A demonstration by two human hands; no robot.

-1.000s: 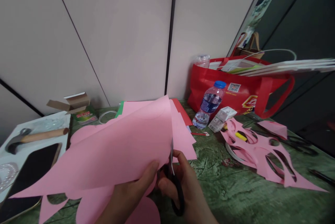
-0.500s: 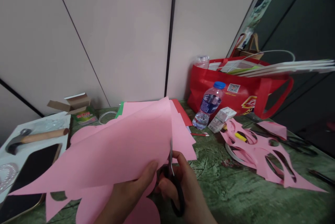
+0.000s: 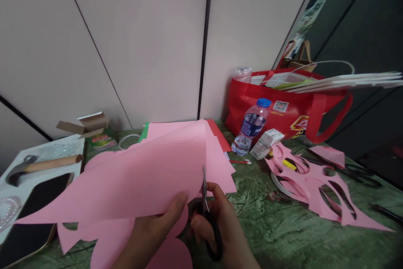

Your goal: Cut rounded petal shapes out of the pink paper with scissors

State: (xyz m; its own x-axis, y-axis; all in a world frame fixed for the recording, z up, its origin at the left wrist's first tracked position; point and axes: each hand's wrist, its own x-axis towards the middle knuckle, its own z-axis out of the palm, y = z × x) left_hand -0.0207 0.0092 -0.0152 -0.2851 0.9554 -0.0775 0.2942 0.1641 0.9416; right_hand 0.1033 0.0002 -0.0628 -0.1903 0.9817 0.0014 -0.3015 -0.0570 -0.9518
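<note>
My left hand pinches the near edge of a large pink paper sheet, holding it up off the green table. My right hand grips black-handled scissors, fingers through the loops. The thin blades point up into the sheet's right edge. More pink sheets and rounded pink cut shapes lie beneath the raised sheet. Part of both hands is hidden by the paper.
A red bag with papers stands at the back right, a water bottle and small white box before it. Pink paper offcuts lie right. A hammer, a dark phone and an open carton sit left.
The raised pink sheet has dropped slightly and shifted, and the scissor blades sit a little further into its right edge. Both hands stay in almost the same place.
</note>
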